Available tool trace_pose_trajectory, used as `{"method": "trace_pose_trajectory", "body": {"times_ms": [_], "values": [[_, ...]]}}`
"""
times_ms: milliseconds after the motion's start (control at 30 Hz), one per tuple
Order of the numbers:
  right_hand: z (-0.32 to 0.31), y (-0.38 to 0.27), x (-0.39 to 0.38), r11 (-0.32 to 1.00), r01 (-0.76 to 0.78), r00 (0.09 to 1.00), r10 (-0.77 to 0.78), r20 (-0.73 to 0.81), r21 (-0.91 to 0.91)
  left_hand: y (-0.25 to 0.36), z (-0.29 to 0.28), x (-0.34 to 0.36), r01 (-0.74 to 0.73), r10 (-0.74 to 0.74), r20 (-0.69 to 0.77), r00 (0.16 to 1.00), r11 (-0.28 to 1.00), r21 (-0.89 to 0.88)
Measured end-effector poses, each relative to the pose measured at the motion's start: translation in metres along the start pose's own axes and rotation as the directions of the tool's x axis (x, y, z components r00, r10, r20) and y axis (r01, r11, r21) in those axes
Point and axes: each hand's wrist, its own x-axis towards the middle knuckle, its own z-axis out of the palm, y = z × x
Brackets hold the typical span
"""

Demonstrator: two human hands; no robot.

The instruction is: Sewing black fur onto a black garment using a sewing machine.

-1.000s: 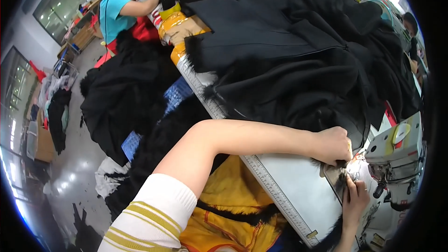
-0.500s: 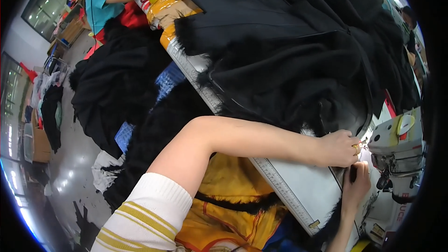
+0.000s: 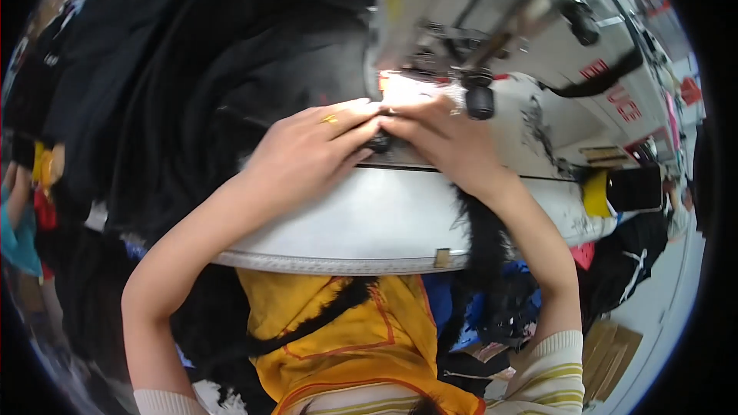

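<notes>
While both hands meet in the upper middle of the frame, the left hand (image 3: 311, 150) and the right hand (image 3: 442, 142) pinch one small strip of black fur trim (image 3: 379, 141) between their fingertips, just under the lit needle area of the one sewing machine (image 3: 492, 38). I judge that the step is feeding the trim to the needle, so the next move needs slow, even guiding. One pale table edge (image 3: 361, 230) and one big heap of black fabric (image 3: 184, 61) lie around.

Garment sewing workshop: industrial sewing machine (image 3: 538, 38) w/ lit needle area on white worktable (image 3: 369, 223), measuring scale along table edge; large heap of black fabric (image 3: 192, 69) at left; cloth bundles & cardboard (image 3: 607, 353) on floor
</notes>
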Motion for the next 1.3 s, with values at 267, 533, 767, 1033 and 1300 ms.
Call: {"method": "trace_pose_trajectory", "body": {"times_ms": [267,533,767,1033,1300], "values": [[-0.005,0.017,0.000,0.993,0.084,0.984,-0.069,-0.164,0.084,-0.005,-0.007,0.013,-0.117,0.117,0.028,0.993,0.993,0.017],[0.005,0.025,-0.009,0.982,0.005,0.995,0.013,-0.096,0.188,-0.012,-0.008,0.015,-0.095,0.090,-0.056,0.994,0.991,-0.090],[-0.008,0.021,0.003,0.906,-0.035,0.993,0.078,-0.084,0.422,-0.012,-0.007,0.015,-0.095,0.092,-0.043,0.995,0.991,-0.094],[-0.007,0.007,0.001,0.989,0.144,0.981,-0.146,-0.130,-0.021,-0.012,-0.010,0.020,-0.112,0.113,0.001,0.994,0.985,-0.131],[0.006,0.023,0.001,0.992,0.090,0.971,-0.108,-0.214,-0.092,-0.017,-0.004,0.028,-0.098,0.097,0.041,0.994,0.995,0.030]]}}
